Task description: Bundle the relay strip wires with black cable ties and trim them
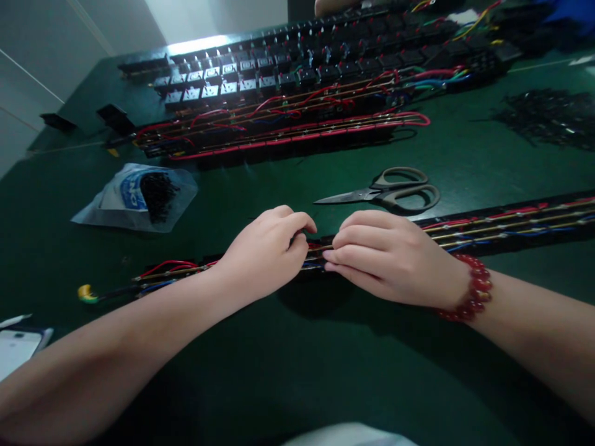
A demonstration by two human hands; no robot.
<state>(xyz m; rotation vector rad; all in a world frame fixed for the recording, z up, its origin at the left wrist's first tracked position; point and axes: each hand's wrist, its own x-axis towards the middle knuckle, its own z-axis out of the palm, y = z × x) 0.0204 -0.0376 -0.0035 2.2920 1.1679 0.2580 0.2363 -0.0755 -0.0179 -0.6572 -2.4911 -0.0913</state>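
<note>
A long black socket strip (502, 226) with brass rails and red and blue wires lies across the green table in front of me. My left hand (264, 251) is curled over its middle, fingers pinched on the wiring. My right hand (385, 254), with a red bead bracelet (474, 291) on the wrist, is closed on the strip just to the right, fingertips almost touching the left hand. The part under both hands is hidden. The strip's left end shows a yellow-green wire tip (86, 292).
Scissors (390, 191) lie just beyond my hands. A plastic bag of small black parts (139, 197) sits at left. Several wired strips (297, 124) and socket rows (288, 62) fill the far side. A pile of black ties (543, 118) lies right. A phone (16, 350) rests at left edge.
</note>
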